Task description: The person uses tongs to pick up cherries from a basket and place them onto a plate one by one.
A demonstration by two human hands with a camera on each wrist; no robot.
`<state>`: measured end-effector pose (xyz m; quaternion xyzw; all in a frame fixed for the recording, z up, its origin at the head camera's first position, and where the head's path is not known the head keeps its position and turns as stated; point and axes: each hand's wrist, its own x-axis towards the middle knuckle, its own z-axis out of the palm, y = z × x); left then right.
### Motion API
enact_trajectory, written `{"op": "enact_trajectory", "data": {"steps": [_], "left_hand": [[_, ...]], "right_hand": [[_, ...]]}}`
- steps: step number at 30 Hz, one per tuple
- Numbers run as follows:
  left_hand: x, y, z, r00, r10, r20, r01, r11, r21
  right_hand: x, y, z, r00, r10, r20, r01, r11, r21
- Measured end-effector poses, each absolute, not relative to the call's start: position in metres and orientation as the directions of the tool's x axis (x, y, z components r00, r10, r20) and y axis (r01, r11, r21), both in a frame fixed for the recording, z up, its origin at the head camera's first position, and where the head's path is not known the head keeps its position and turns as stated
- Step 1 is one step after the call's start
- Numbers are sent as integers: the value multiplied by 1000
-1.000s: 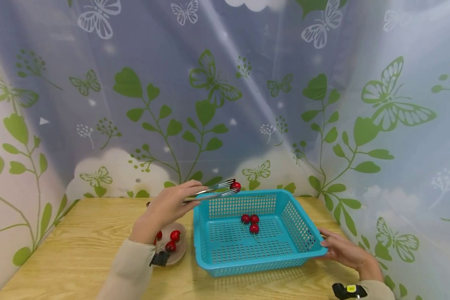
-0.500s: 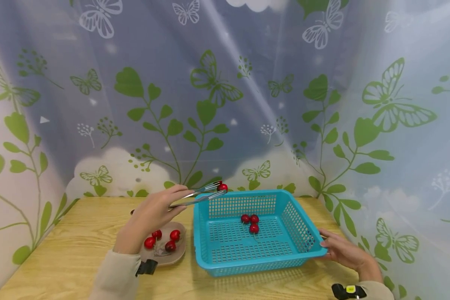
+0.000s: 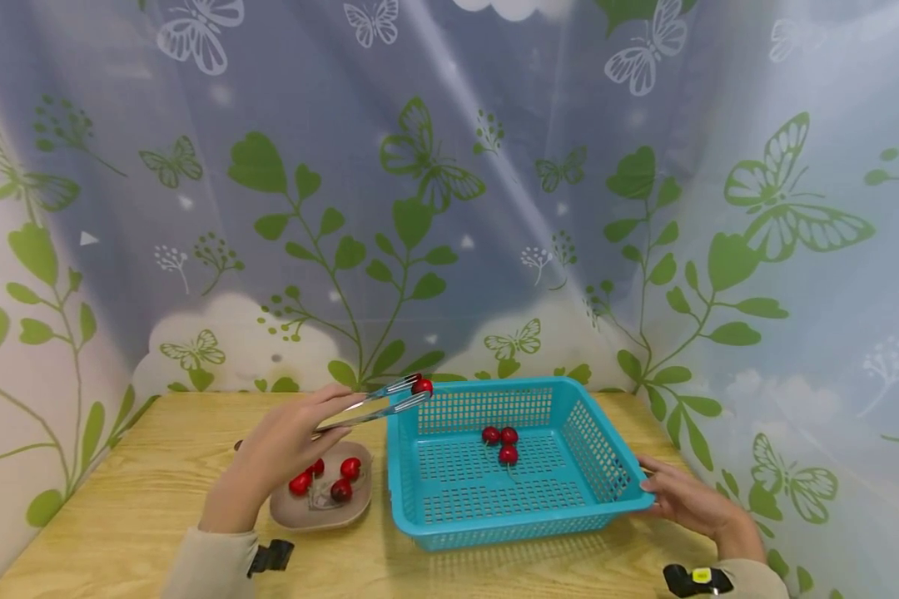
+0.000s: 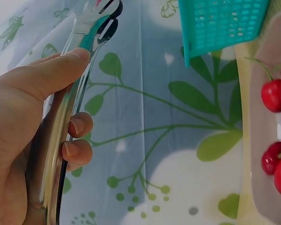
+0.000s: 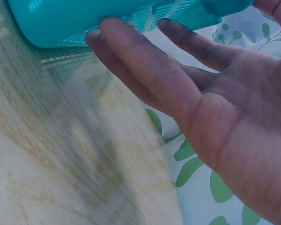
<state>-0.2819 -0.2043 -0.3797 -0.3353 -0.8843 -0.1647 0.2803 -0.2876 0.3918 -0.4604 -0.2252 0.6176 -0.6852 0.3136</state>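
Note:
My left hand (image 3: 273,449) grips metal tongs (image 3: 389,410) with fork-like tips; in the left wrist view the thumb and fingers wrap the tongs' arms (image 4: 51,154). A red cherry (image 3: 423,387) is held between the tips, in front of the back left corner of a blue plastic basket (image 3: 494,537). At the basket's right rim my right hand (image 3: 692,506) holds on, thumb at the edge. The right wrist view has the fingers (image 5: 145,65) extended under the basket's side. Three cherries (image 3: 508,454) lie inside the basket.
A beige plate (image 3: 318,524) with several cherries (image 3: 340,490) stands left of the basket, partly behind my left wrist. Both are on a light wooden table (image 3: 142,499). A butterfly-and-leaf patterned curtain (image 3: 449,249) hangs behind and along the sides.
My left hand has moved left and slightly down, taking the tongs and the cherry back toward the basket's left rim. More of the plate shows. The right hand and basket stay put.

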Motion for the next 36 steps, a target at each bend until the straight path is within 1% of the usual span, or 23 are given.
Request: {"op": "enact_trajectory", "data": {"steps": [6, 10, 17, 20, 27, 33, 36], "left_hand": [[-277, -220, -386, -638, 491, 594, 658, 748, 89], [-275, -231, -389, -652, 475, 591, 644, 758, 102], [-271, -247, -396, -632, 481, 607, 640, 767, 58], [-268, -253, -401, -636, 481, 603, 634, 771, 54], [-262, -268, -409, -695, 464, 550, 602, 794, 90], [-260, -284, -415, -700, 453, 553, 595, 798, 99], [-260, -289, -418, -720, 440, 537, 587, 799, 133]], "right_hand": [[-288, 392, -462, -712, -696, -95, 147, -15, -989], [-288, 392, -462, -718, -689, -104, 149, -7, -989], [-288, 393, -462, -715, -693, -98, 146, -11, -989], [-287, 393, -461, -715, -692, -97, 144, -10, -990], [-288, 392, -463, -713, -694, -98, 148, -13, -989], [-289, 392, -463, -715, -693, -94, 137, -8, -991], [-289, 393, -463, -718, -690, -92, 136, -10, -991]]}}
